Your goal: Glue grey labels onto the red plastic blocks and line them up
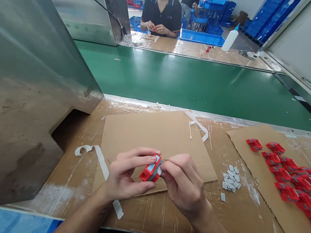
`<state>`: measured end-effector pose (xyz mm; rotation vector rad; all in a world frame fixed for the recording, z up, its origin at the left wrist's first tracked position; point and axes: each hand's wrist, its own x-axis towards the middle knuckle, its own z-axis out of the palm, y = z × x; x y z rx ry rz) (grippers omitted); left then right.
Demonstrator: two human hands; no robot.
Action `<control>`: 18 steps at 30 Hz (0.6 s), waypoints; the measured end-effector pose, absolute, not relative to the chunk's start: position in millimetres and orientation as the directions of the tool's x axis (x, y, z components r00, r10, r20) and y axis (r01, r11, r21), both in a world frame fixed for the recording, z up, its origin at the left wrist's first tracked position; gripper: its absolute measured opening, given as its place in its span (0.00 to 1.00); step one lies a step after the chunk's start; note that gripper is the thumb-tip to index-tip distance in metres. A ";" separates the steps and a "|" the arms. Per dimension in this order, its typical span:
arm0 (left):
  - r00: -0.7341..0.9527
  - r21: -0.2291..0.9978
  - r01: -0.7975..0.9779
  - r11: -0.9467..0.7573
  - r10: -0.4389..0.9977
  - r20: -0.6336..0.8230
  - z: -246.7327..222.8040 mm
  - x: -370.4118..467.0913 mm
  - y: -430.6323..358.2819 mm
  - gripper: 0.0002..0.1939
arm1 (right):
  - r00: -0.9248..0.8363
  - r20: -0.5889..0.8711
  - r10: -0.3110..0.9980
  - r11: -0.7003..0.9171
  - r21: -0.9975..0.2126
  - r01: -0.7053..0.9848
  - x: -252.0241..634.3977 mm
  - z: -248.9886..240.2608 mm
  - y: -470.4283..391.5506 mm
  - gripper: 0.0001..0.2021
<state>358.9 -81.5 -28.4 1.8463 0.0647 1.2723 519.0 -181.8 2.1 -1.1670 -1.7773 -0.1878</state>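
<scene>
My left hand (127, 171) holds a red part (151, 168) with grey and pale blue areas between thumb and fingers, above a cardboard sheet (141, 130). On its right side, my right hand (183, 182) pinches a small light-grey piece (159, 170) against the part. A thin stick tip (167, 159) pokes out by the right fingers. Small grey pieces (231, 179) lie in a loose pile to the right of my right hand.
Several red parts (291, 173) rest on cardboard at the right. A metal housing (23, 91) stands at the left. Beyond the bench runs a green belt (190, 82); a person (162, 11) sits across it, near a white bottle (230, 39). Tape strips (101, 162) cross the bench.
</scene>
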 end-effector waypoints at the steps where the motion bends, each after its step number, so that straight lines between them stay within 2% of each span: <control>1: 0.475 0.664 -0.400 -0.631 0.477 0.739 -28.3 359.1 -82.1 0.24 | -0.078 0.778 0.623 0.534 -0.350 0.770 518.4 1.8 -181.9 0.09; 7: 0.499 0.684 -0.349 -0.640 0.491 0.714 -27.7 358.9 -82.6 0.22 | -0.047 0.752 0.657 0.527 -0.414 0.742 515.4 1.1 -180.5 0.11; 18: 0.552 0.725 -0.369 -0.581 0.491 0.674 -23.6 356.5 -78.8 0.21 | -0.046 0.724 0.689 0.545 -0.474 0.692 518.0 1.9 -179.5 0.10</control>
